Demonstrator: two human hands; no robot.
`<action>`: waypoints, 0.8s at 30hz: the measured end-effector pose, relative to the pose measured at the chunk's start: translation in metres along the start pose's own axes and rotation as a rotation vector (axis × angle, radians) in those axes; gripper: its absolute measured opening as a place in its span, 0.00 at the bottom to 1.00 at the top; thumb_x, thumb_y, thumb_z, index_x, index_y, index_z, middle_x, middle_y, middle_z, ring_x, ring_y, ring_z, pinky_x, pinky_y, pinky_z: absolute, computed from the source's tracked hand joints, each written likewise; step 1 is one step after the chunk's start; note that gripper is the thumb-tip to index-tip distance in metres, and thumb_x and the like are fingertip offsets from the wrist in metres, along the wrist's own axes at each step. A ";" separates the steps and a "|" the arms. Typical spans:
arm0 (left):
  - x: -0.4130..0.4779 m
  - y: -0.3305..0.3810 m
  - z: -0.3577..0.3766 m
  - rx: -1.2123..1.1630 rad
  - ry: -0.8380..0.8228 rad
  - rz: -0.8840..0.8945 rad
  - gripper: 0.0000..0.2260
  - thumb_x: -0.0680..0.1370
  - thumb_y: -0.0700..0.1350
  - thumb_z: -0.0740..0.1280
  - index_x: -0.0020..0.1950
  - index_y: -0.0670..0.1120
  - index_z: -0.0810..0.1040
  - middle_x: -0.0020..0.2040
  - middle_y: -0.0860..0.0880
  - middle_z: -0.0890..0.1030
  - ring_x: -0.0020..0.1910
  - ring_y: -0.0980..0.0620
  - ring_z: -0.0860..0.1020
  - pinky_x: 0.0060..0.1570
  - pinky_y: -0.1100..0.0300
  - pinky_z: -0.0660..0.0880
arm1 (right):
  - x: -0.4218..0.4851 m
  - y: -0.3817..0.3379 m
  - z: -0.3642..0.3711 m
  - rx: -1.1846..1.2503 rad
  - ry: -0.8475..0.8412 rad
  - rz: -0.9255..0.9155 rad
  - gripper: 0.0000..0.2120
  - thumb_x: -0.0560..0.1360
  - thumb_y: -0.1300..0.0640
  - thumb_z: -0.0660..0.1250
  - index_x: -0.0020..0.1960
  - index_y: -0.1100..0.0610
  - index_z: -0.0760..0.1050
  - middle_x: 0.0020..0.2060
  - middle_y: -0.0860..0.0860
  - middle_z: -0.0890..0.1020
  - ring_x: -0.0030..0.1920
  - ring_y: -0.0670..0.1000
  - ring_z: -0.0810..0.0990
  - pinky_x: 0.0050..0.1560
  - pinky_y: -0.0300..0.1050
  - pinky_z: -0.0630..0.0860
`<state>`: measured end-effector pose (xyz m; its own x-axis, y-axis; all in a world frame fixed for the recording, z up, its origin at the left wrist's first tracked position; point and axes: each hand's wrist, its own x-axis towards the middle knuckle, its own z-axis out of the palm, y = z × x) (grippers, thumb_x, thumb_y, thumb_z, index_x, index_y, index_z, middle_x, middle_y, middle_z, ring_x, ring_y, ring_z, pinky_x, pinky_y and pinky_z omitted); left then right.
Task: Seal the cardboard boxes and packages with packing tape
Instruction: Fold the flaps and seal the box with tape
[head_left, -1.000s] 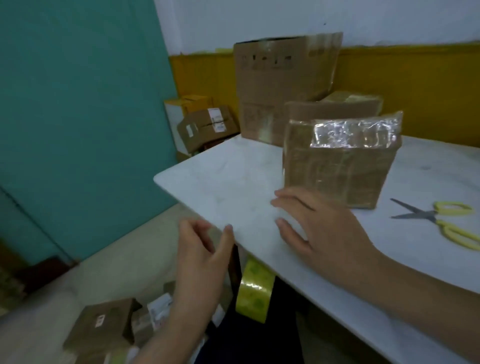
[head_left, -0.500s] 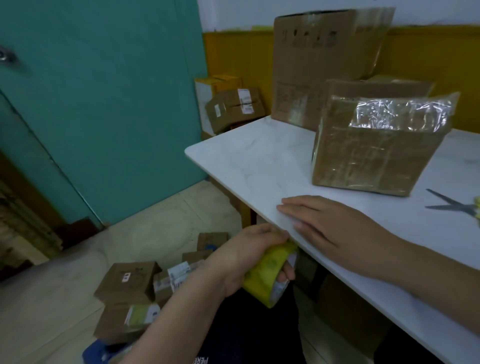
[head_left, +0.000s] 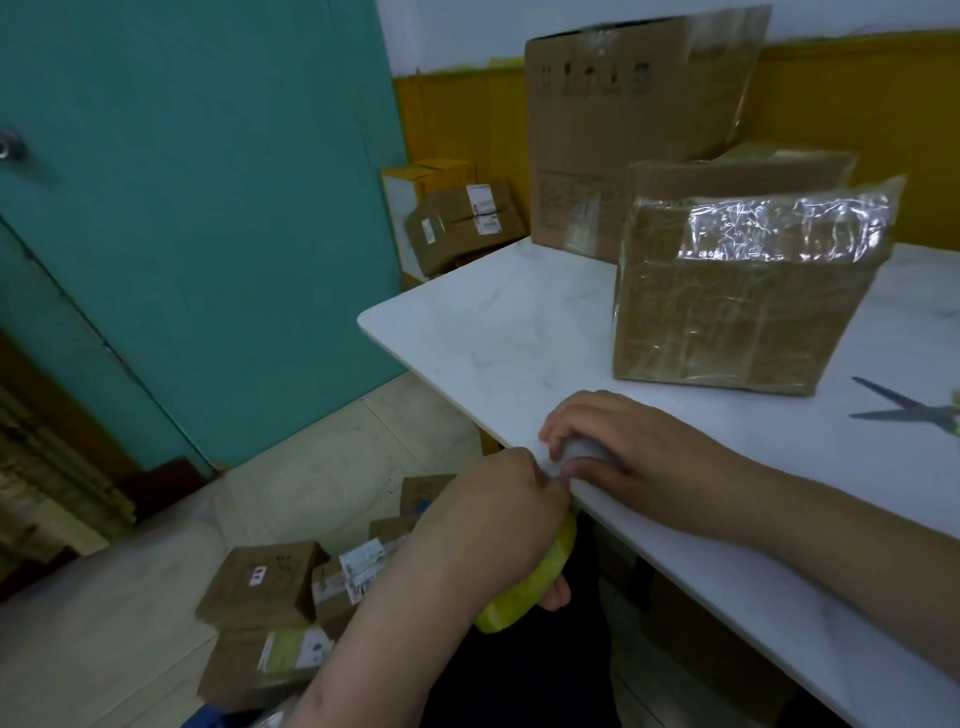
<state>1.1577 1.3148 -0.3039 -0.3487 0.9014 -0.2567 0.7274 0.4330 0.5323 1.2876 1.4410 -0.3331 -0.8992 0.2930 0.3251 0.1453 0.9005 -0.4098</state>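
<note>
Left hand (head_left: 498, 525) has lifted tape (head_left: 530, 590) to just under tabletop (head_left: 498, 332) front edge, meeting right hand (head_left: 623, 447), fingers now curled. Left grip wraps tape; right grip: cannot tell. Box (head_left: 727, 322) mid-tabletop looks taped; floor parcels (head_left: 265, 582) likely remain.

The camera sits on the person's head, looking forward and down, close over the left hand (head_left: 493, 530), right hand (head_left: 634, 457) and table (head_left: 493, 322) edge.
</note>
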 end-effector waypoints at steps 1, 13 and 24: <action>-0.001 0.002 0.000 0.028 0.019 0.004 0.14 0.83 0.54 0.58 0.52 0.45 0.76 0.50 0.45 0.82 0.50 0.45 0.81 0.42 0.59 0.71 | 0.002 0.000 -0.001 0.000 0.015 -0.006 0.02 0.79 0.56 0.66 0.51 0.50 0.76 0.50 0.42 0.77 0.53 0.42 0.75 0.53 0.47 0.75; -0.012 0.032 -0.052 -0.253 0.104 0.281 0.09 0.82 0.50 0.58 0.46 0.54 0.77 0.29 0.48 0.83 0.25 0.50 0.82 0.29 0.55 0.82 | 0.020 -0.027 -0.070 -0.231 0.324 -0.120 0.05 0.82 0.54 0.60 0.50 0.51 0.75 0.56 0.47 0.74 0.57 0.47 0.74 0.57 0.37 0.69; 0.020 0.083 -0.031 -0.860 0.039 0.544 0.08 0.82 0.52 0.63 0.45 0.55 0.78 0.32 0.41 0.82 0.26 0.46 0.81 0.27 0.58 0.77 | 0.014 -0.046 -0.167 -0.257 0.290 0.319 0.22 0.72 0.52 0.75 0.64 0.41 0.76 0.38 0.34 0.84 0.41 0.30 0.80 0.48 0.26 0.74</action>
<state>1.1924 1.3689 -0.2397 -0.1272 0.9691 0.2112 0.1274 -0.1952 0.9725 1.3369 1.4575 -0.1668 -0.6474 0.6106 0.4561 0.5238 0.7912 -0.3158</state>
